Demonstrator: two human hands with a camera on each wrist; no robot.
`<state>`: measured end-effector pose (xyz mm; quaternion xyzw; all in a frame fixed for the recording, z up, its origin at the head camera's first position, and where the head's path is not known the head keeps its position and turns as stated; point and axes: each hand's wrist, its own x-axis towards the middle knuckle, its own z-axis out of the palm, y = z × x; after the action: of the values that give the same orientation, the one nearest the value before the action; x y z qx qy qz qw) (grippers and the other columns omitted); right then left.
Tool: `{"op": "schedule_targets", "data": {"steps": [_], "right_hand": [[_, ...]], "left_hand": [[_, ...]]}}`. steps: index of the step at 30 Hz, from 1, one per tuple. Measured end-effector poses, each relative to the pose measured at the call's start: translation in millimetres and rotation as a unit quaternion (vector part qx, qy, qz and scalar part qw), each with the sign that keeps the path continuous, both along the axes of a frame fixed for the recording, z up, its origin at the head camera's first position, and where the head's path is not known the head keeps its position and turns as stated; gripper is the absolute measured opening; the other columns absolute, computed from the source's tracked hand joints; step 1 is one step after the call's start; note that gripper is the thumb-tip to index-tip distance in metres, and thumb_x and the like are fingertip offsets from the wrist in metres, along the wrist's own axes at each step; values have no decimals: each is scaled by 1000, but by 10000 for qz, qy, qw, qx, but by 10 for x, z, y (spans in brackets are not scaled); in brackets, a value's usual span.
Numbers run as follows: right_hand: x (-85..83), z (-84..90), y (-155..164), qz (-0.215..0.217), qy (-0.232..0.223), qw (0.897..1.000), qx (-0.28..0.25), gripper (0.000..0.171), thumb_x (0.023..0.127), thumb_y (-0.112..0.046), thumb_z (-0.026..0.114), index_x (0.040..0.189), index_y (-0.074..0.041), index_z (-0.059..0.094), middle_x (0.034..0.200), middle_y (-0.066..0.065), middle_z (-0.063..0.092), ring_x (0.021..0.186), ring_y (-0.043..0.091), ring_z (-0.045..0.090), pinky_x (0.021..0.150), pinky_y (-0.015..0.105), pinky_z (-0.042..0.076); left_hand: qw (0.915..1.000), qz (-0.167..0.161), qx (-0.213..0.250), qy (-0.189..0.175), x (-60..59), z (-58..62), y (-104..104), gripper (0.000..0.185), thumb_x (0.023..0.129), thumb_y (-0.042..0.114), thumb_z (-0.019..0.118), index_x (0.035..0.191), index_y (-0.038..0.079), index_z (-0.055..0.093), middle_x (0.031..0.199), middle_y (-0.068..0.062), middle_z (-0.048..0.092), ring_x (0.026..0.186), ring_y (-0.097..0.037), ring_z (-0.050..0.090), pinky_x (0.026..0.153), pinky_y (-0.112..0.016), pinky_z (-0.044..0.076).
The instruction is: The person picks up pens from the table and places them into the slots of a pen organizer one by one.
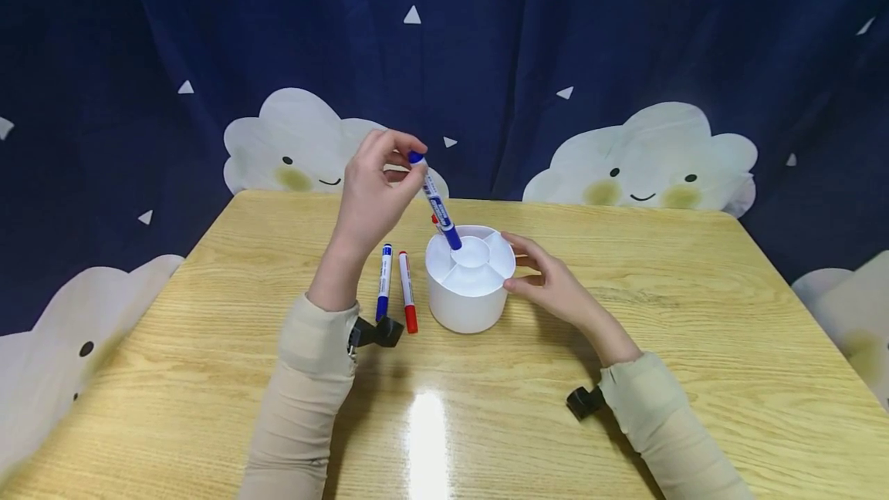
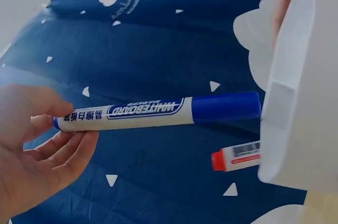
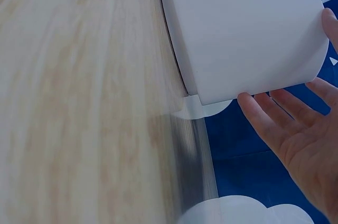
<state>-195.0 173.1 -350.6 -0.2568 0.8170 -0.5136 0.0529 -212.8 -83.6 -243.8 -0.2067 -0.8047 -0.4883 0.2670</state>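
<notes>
My left hand [image 1: 378, 187] pinches a blue whiteboard marker [image 1: 435, 201] by its rear end, cap pointing down. In the head view the cap's tip overlaps the far left part of a white round pen holder [image 1: 467, 307] with several compartments; the left wrist view shows the cap at its rim. A red marker [image 2: 237, 156] stands in the holder, its end sticking out over the rim. Fingers and thumb of my right hand [image 1: 552, 284] hold the holder's right side, also seen in the right wrist view, where the holder's wall [image 3: 248, 34] fills the upper part.
Left of the holder, a blue-capped marker [image 1: 385, 282] and a red-capped marker [image 1: 408, 292] lie side by side on the wooden table [image 1: 528, 423]. A dark blue curtain [image 1: 486, 60] with white clouds and triangles hangs behind the table's far edge.
</notes>
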Motion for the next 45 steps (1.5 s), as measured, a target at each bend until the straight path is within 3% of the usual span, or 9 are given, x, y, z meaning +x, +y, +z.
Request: {"op": "schedule_targets", "data": {"steps": [8,13,18,24,33,40,45], "right_hand": [[6,16,-6,-17,-8,10000,38,66,85,-12,63,141,-6,29,132,20,42,119,37,45,91,50,43],[-2,12,0,-28,7,10000,56,66,85,-13,63,141,-7,29,132,19,42,119,36,45,91,50,44],[-100,-138,52,6,-13,10000,-41,67,84,-13,64,142,-16,30,133,15,43,119,33,46,91,48,44],[-161,-229,96,-16,35,10000,-56,67,84,-17,65,141,-26,31,134,10,43,119,28,46,90,46,45],[-164,-225,79,35,-25,9999,-110,68,83,-10,64,142,-16,29,134,16,42,120,34,45,90,52,43],[-170,-243,81,-5,39,10000,-47,67,84,-17,64,141,-26,30,133,9,44,119,27,47,91,46,45],[-152,-227,77,8,6,9999,-139,68,83,-13,64,141,-22,30,133,12,44,119,31,46,90,49,44]], "left_hand": [[9992,-281,137,-236,-37,-143,52,14,83,6,60,96,3,60,97,-8,51,84,-15,55,73,-25,52],[9967,-491,210,-613,-56,-222,42,14,82,6,62,96,2,60,95,-10,50,86,-18,56,75,-31,52],[9911,-736,248,-1083,-84,-324,21,15,82,7,64,96,3,59,95,-8,51,87,-19,57,75,-33,51],[9854,-960,-136,-1402,-103,-410,13,15,82,7,63,95,5,57,97,-6,52,86,-19,56,76,-33,51],[9786,-1080,-708,-1599,-62,-421,23,16,82,10,65,95,6,58,98,-4,53,87,-19,55,78,-32,49],[9726,-1237,-903,-1750,-52,-446,26,16,82,11,65,96,8,58,98,-3,56,89,-18,56,79,-31,50],[9694,-1428,-991,-1732,-50,-466,39,15,82,10,65,96,8,59,98,-4,57,88,-18,57,78,-31,51]]}}
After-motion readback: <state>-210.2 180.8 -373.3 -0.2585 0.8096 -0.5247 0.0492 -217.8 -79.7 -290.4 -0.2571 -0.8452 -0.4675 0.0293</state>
